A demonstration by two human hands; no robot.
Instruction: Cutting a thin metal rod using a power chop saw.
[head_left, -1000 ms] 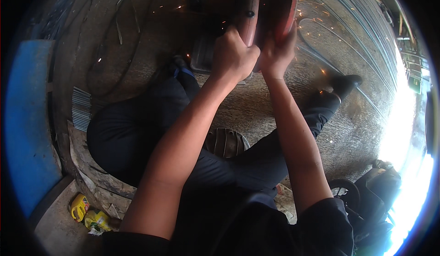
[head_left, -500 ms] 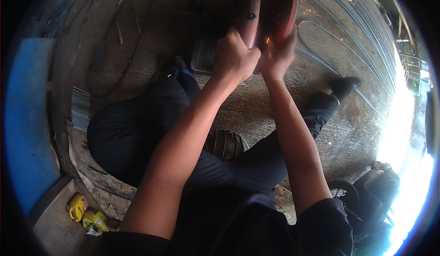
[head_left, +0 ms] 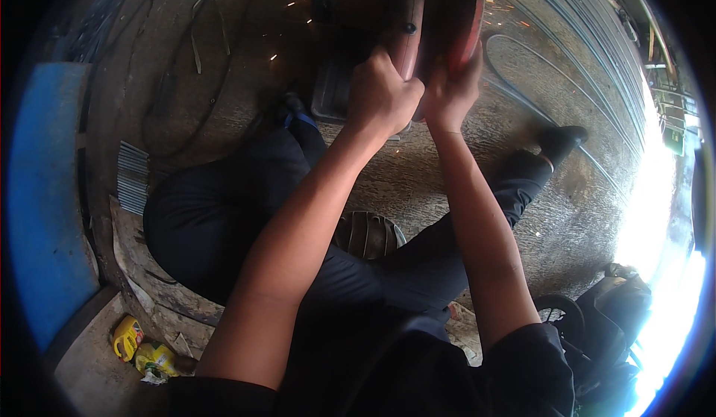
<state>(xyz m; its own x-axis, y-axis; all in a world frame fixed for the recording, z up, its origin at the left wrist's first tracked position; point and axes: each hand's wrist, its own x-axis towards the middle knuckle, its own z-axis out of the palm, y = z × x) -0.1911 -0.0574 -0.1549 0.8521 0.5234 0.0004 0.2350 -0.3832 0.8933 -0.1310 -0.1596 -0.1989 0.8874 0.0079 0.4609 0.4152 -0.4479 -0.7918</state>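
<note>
Cut-off saw [head_left: 409,7]: top centre on the floor [head_left: 418,167], ahead of the person; upper part cropped by frame edge.
Saw handle [head_left: 405,63]: reddish, tilted slightly, lower end inside left fist.
Left hand [head_left: 384,96]: fingers wrapped round handle, firm grasp.
Right hand [head_left: 451,96]: raised at lower end of red guard [head_left: 471,25]; fingers shadowed, cannot tell what they grasp or how tightly.
Sparks [head_left: 514,7]: orange, scattered both sides of saw.
Saw base [head_left: 327,96]: dark, flat, left of left hand, partly hidden.
Legs [head_left: 201,215]: dark trousers, left knee bent outward, right leg stretched toward right foot [head_left: 563,139].
Ribbed round object [head_left: 367,234]: dark, between thighs, partly covered.
Long rods [head_left: 597,74]: thin, on floor, upper right, one bent in a loop.
Short rods [head_left: 133,177]: side by side, left of bent knee.
Cord [head_left: 218,92]: dark, curving over floor, upper left.
Blue panel [head_left: 48,201]: far left.
Yellow bottle [head_left: 128,337]: lower left, just beside yellow packet [head_left: 154,359].
Wheel [head_left: 561,314]: dark, lower right.
</note>
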